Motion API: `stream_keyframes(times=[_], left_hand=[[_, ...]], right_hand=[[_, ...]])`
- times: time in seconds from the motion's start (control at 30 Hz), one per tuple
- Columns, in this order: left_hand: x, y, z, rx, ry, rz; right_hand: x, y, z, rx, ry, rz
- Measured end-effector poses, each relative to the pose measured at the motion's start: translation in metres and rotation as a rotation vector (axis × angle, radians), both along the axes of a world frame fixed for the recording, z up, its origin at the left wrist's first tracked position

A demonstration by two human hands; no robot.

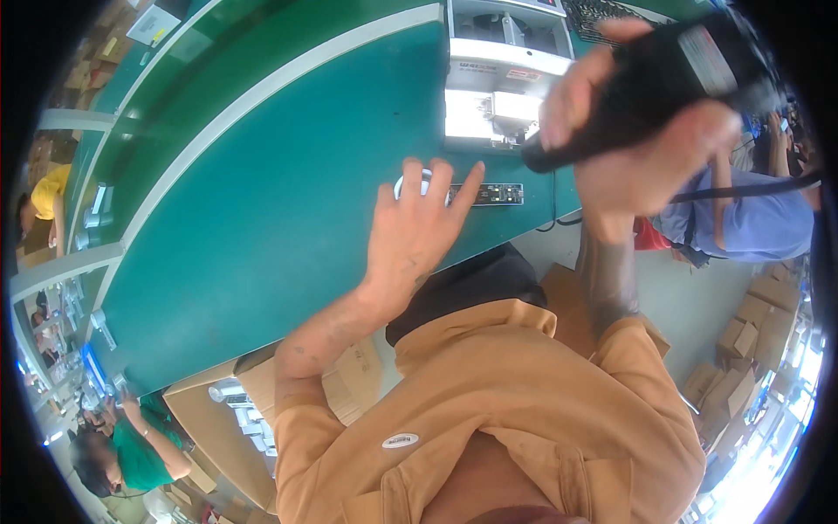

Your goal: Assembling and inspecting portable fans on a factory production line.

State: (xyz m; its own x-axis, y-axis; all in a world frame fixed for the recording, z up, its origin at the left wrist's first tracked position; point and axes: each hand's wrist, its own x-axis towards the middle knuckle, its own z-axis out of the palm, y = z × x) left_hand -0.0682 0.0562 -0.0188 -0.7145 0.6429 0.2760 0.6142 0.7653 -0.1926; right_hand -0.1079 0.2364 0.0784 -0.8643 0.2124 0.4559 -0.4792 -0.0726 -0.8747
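My left hand [417, 231] rests palm down over a narrow white-ended device, its fingers bent across the device's far edge. The device's exposed circuit board [500, 194] sticks out to the right of my hand, and its white rounded end [412, 183] shows between my fingers. The thumb is hidden. Raised at the upper right, my right hand [642, 157] is wrapped round a black corded power tool [650, 92], slightly blurred. The tool's narrow rounded end points down and left, above the table and apart from the board.
A bright metal machine [506, 79] stands at the table's far side. The green table [288, 192] curves away to the left. The tool's black cable [751, 188] runs off to the right. Cardboard boxes [218, 410] stand below the table edge. Other people work at both sides.
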Motion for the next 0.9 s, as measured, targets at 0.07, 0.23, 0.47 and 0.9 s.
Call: stream_keyframes(times=[0.07, 0.23, 0.47, 0.9], left_hand=[[0.002, 0.0, -0.002, 0.008, -0.008, -0.004], [0.001, 0.001, -0.001, -0.018, 0.028, 0.003], [0.0, 0.001, -0.002, -0.01, 0.032, 0.0], [-0.001, 0.0, 0.001, -0.034, -0.022, -0.003]], right_hand=[[0.017, 0.003, -0.004, -0.063, -0.027, -0.017], [0.029, 0.02, -0.022, -0.111, -0.044, 0.009], [0.029, 0.017, -0.028, -0.008, -0.097, -0.135], [0.048, 0.008, -0.046, -0.13, -0.15, -0.046]])
